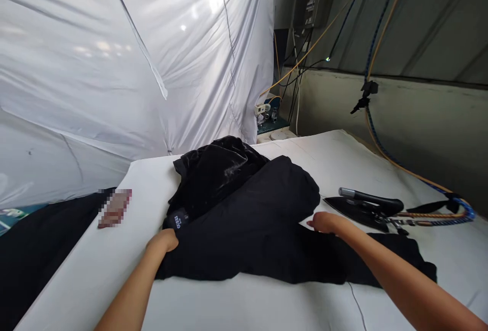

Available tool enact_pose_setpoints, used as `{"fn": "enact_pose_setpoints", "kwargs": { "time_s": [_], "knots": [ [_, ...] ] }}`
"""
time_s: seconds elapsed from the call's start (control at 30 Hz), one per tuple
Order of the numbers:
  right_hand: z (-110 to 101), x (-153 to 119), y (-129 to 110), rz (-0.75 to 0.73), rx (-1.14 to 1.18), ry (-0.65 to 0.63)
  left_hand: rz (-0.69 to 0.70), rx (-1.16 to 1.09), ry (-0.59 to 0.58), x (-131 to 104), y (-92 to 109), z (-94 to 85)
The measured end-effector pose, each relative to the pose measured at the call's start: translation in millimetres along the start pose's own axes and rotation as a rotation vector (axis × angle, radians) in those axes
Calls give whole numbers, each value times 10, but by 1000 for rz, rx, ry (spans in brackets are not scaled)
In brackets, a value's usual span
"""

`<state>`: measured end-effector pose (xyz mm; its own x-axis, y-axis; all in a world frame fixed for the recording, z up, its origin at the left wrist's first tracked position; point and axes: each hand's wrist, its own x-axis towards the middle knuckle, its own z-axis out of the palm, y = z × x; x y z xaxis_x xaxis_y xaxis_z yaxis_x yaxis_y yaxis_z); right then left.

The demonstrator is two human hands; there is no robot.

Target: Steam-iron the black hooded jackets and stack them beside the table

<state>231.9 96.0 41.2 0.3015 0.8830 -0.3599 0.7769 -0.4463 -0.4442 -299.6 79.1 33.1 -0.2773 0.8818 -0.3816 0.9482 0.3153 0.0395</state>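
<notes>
A black garment lies spread across the white-covered table, one long part reaching to the right. A dark label reading "GUESS" shows at its left side, where shiny, plush-looking black fabric is exposed behind the matte cloth. Just below the label, my left hand is closed on the garment's left edge, its fingertips hidden. My right hand is curled at the garment's inner edge, right of the middle, with its fingers mostly out of sight and one fingertip showing. It appears to grip the cloth there.
An iron with a black handle rests right of my right hand, its hose and cord rising along the wall. A blurred reddish item lies at the table's left edge. Dark cloth hangs beyond it. White sheeting hangs behind.
</notes>
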Motion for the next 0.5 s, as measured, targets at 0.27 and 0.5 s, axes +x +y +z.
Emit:
{"fn": "enact_pose_setpoints", "kwargs": {
  "time_s": [0.27, 0.5],
  "knots": [
    [-298, 592, -426, 114, 67, 322, -35, 35, 134, -497, 151, 16],
    [-437, 538, -904, -352, 294, 67, -54, 91, 414, -632, 513, -42]
  ]
}}
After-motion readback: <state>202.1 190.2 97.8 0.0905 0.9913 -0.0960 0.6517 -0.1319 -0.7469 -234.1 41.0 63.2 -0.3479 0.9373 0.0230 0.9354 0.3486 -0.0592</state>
